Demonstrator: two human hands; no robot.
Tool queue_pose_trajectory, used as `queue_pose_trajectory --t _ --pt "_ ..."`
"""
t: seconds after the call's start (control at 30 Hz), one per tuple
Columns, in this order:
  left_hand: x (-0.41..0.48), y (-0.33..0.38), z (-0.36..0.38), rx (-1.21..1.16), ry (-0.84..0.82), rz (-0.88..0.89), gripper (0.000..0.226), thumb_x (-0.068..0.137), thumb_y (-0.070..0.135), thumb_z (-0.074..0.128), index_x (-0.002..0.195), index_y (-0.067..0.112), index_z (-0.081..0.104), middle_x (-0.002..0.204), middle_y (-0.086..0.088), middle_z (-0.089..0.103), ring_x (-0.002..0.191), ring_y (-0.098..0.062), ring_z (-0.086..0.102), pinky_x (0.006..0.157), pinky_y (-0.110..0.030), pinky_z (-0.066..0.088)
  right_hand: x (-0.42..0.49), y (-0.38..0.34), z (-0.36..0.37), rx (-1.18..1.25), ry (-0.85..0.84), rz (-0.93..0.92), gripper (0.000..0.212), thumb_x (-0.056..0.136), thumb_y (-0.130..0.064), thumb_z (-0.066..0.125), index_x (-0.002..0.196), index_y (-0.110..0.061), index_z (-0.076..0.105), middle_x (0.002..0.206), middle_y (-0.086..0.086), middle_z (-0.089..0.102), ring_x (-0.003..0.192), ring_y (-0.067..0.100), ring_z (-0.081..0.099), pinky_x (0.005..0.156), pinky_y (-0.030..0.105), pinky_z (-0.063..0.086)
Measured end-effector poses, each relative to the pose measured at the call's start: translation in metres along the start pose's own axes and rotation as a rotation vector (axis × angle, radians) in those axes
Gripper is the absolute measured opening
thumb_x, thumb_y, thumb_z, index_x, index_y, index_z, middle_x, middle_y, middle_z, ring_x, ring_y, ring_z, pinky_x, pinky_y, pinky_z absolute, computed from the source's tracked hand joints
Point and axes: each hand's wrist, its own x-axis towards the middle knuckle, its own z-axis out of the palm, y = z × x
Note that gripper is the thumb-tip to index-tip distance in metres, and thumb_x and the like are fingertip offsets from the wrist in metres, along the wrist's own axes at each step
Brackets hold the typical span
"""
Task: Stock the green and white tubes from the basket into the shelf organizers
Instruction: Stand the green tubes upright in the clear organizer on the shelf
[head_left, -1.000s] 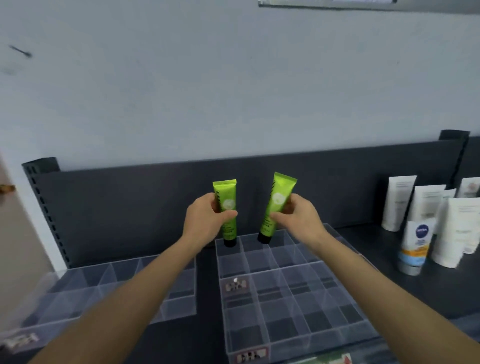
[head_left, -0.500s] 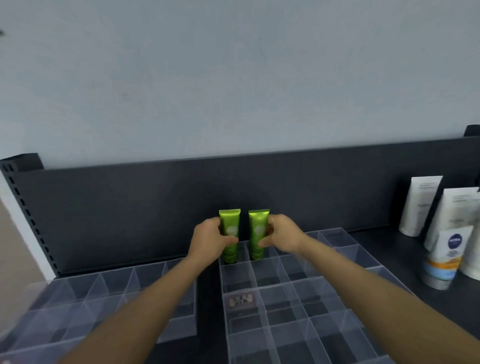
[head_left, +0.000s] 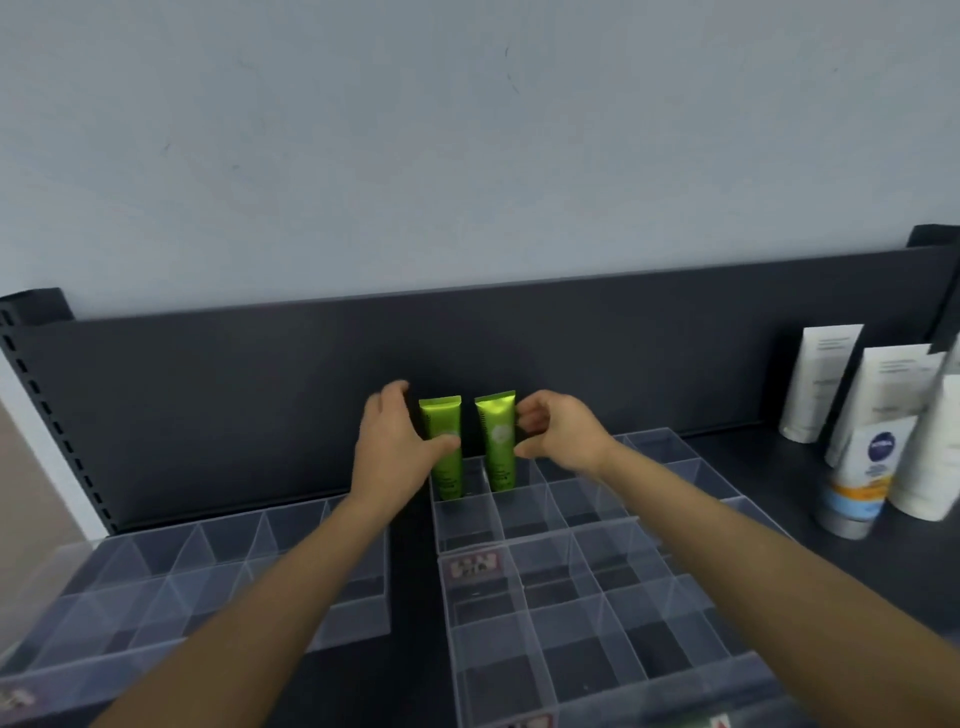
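Both forearms reach forward over the shelf (head_left: 779, 467), hands raised side by side at the back panel. The left hand (head_left: 392, 452) has a wide grip: fingers straight and pointing up, thumb stretched rightward across the front of the left green tube (head_left: 440, 418), which it seems to touch, though blur makes that hard to confirm. The right hand (head_left: 563, 434) has a narrow grip, fingers loosely curled, their tips and the thumb right at the edge of the right green tube (head_left: 496, 441), none of them wrapped round it.

The two tubes stand upright between the grips, caps down, in neighbouring back-row compartments of the right clear organizer (head_left: 602, 597). Nearer than the grips, one compartment holds a small label (head_left: 475, 564). Left of the left grip lies a second clear organizer (head_left: 208, 571). Well right of the right grip, white tubes (head_left: 826, 379) and a blue-badged tube (head_left: 862, 483) stand on the shelf.
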Motion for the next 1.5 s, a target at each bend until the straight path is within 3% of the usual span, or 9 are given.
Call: queue_pose_trajectory --t 0.13,0.33,0.47,0.7,0.83,0.97,1.03,1.33,1.5 --pt "-0.017 0.023 -0.011 0.19 0.174 0.225 0.08 0.075 0.03 0.078 0.14 0.01 0.035 0.138 -0.011 0.039 0.129 -0.028 0.035 0.105 -0.039 0.036 -0.018 -0.004 -0.015 -0.064 0.157 0.006 0.044 0.074 -0.005 0.077 0.114 -0.008 0.06 0.1 0.003 0.063 0.092 0.014 0.059 0.081 0.022 0.046" --pt "-0.045 0.054 -0.003 0.142 0.128 0.385 0.053 0.078 0.021 0.075 0.125 0.012 0.052 0.125 -0.005 0.049 0.118 -0.022 0.043 0.095 -0.03 0.038 -0.06 -0.011 -0.04 -0.093 0.279 -0.021 0.032 0.077 -0.008 0.074 0.108 -0.01 0.064 0.098 0.002 0.066 0.09 0.011 0.06 0.082 0.02 0.045" --pt "-0.074 0.091 0.025 0.003 -0.043 0.446 0.031 0.079 0.021 0.072 0.108 0.015 0.062 0.108 0.002 0.055 0.1 -0.013 0.052 0.082 -0.021 0.038 -0.106 0.0 -0.061 -0.023 0.351 -0.012 0.026 0.077 -0.007 0.073 0.102 -0.012 0.066 0.096 0.001 0.069 0.09 0.011 0.064 0.086 0.025 0.052" --pt "-0.164 0.162 0.093 -0.361 -0.414 0.435 0.026 0.077 0.02 0.075 0.1 0.018 0.063 0.095 0.005 0.063 0.08 -0.007 0.06 0.075 -0.023 0.05 -0.238 0.076 -0.124 -0.163 0.57 0.206 0.024 0.077 -0.004 0.073 0.1 -0.006 0.069 0.094 0.006 0.071 0.086 0.014 0.065 0.085 0.027 0.051" --pt "-0.23 0.181 0.15 -0.272 -0.615 0.609 0.028 0.082 0.024 0.071 0.107 0.019 0.061 0.101 0.004 0.061 0.087 -0.012 0.06 0.077 -0.03 0.05 -0.319 0.134 -0.134 -0.363 0.602 0.406 0.025 0.08 -0.008 0.069 0.105 -0.006 0.068 0.098 0.007 0.071 0.091 0.019 0.065 0.082 0.024 0.047" --pt "-0.282 0.182 0.201 -0.084 -0.829 0.736 0.034 0.089 0.03 0.061 0.121 0.02 0.054 0.113 0.002 0.057 0.1 -0.018 0.059 0.084 -0.037 0.05 -0.373 0.19 -0.116 -0.4 0.536 0.573 0.019 0.081 -0.006 0.064 0.1 -0.002 0.067 0.096 0.012 0.071 0.091 0.026 0.065 0.081 0.035 0.052" --pt "-0.302 0.177 0.225 -0.029 -0.919 0.747 0.035 0.09 0.031 0.06 0.122 0.019 0.054 0.115 0.001 0.057 0.102 -0.019 0.058 0.085 -0.038 0.05 -0.395 0.217 -0.103 -0.38 0.483 0.666 0.018 0.08 -0.006 0.063 0.097 -0.001 0.067 0.096 0.012 0.07 0.092 0.028 0.064 0.077 0.029 0.048" --pt "-0.356 0.118 0.315 0.228 -1.278 0.488 0.013 0.087 0.027 0.063 0.091 0.015 0.063 0.085 -0.002 0.067 0.079 -0.02 0.064 0.071 -0.031 0.052 -0.472 0.317 -0.038 -0.203 0.317 1.067 0.021 0.08 -0.008 0.057 0.098 -0.003 0.068 0.101 0.015 0.069 0.099 0.031 0.062 0.084 0.033 0.049" --pt "-0.381 0.077 0.359 0.207 -1.401 0.004 0.029 0.089 0.024 0.058 0.063 0.012 0.053 0.061 -0.003 0.052 0.059 -0.021 0.052 0.058 -0.028 0.034 -0.481 0.357 -0.011 -0.183 0.145 1.176 0.018 0.081 -0.008 0.053 0.094 -0.003 0.065 0.097 0.014 0.067 0.095 0.03 0.062 0.073 0.03 0.048"
